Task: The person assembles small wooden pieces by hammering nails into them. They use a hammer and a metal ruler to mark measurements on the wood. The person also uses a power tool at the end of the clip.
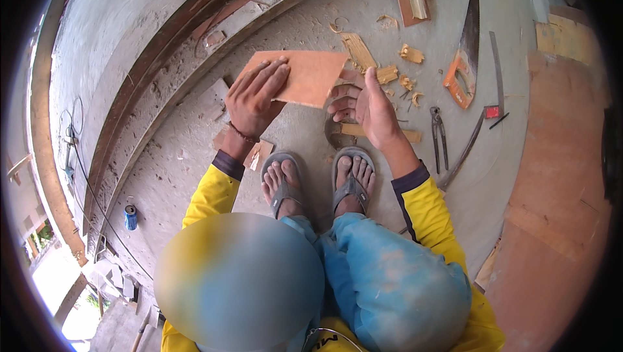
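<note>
Reddish board (315, 78) was held up in the upper middle of the frame, its flat face toward the camera, one corner pointing right. Left hand (255, 97) grasped it at its left end, fingers spread over the upper face; the thumb was mostly hidden. Right hand (368, 106) was at the board's right edge — fingers parted, thumb up, not closed on anything. Whether a fingertip touched the edge there, I could not tell; the overlap hid it.

Both wrists came out of yellow sleeves (213, 197) with dark cuffs. Grey sandals (287, 194) stood on the concrete floor (188, 157) at the centre, below the hands, with blue trousers (402, 280) at lower middle.

Pale wood strip (354, 129) lay behind the right hand, near a dark curved object (332, 132), perhaps a blade. Wood shavings (411, 53) were scattered at upper centre. To the upper right lay a handsaw (461, 79), orange handle lowest; below it, pincers (439, 139), handles downward. A small red block (492, 112) sat right of these, beside a broad reddish sheet (551, 176) along the right side. Blue can (131, 217) stood at lower left — well apart from the hands.
</note>
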`<state>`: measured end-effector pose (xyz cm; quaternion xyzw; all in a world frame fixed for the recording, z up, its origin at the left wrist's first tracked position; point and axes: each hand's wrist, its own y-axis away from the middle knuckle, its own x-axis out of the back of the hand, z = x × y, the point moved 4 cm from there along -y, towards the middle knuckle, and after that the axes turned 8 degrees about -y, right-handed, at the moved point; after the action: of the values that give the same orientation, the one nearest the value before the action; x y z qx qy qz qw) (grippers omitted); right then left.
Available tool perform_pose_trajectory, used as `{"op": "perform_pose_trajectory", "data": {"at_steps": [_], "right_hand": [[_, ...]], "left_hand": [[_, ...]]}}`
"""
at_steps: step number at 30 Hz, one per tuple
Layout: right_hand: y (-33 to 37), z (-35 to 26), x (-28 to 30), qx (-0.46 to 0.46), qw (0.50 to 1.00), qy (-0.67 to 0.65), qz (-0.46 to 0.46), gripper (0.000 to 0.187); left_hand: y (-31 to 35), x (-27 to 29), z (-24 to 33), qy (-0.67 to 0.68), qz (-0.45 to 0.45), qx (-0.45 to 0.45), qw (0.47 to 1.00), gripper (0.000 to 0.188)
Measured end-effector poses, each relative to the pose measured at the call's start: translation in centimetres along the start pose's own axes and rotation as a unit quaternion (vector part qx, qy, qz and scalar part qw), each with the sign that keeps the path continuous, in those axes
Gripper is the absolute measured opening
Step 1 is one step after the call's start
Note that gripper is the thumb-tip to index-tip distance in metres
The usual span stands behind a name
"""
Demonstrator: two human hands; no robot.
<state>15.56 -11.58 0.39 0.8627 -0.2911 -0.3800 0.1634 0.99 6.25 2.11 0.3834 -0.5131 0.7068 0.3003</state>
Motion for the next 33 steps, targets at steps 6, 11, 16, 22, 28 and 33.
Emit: {"op": "perform_pose_trajectory", "data": {"at_steps": [6, 11, 16, 22, 28, 33], "right_hand": [[-1.8, 3.5, -0.3, -0.094, 0.995, 0.005, 0.036, 0.054], [-3.3, 5.6, -1.3, -0.047, 0.998, 0.005, 0.050, 0.041], [-4.6, 5.9, -0.5, -0.049, 0.975, 0.215, 0.024, 0.048], [-8.6, 5.2, 1.3, 0.011, 0.888, 0.455, -0.064, 0.055], [-10.1, 4.9, 0.7, 0.018, 0.860, 0.508, -0.056, 0.061], [-9.0, 4.8, -0.2, -0.003, 0.849, 0.529, 0.007, 0.065]], "left_hand": [[3.0, -0.9, 0.9, -0.074, -0.039, -0.069, 0.994, 0.038], [4.5, -1.7, 0.6, -0.084, -0.043, -0.041, 0.995, 0.030], [8.4, -2.8, 1.2, -0.108, -0.065, 0.035, 0.991, 0.045], [10.4, -1.6, 2.2, 0.030, -0.198, 0.115, 0.973, 0.071], [9.8, -1.9, 1.1, 0.090, -0.171, 0.154, 0.969, 0.046], [9.3, -2.7, 0.3, 0.101, -0.124, 0.160, 0.974, 0.032]]}}
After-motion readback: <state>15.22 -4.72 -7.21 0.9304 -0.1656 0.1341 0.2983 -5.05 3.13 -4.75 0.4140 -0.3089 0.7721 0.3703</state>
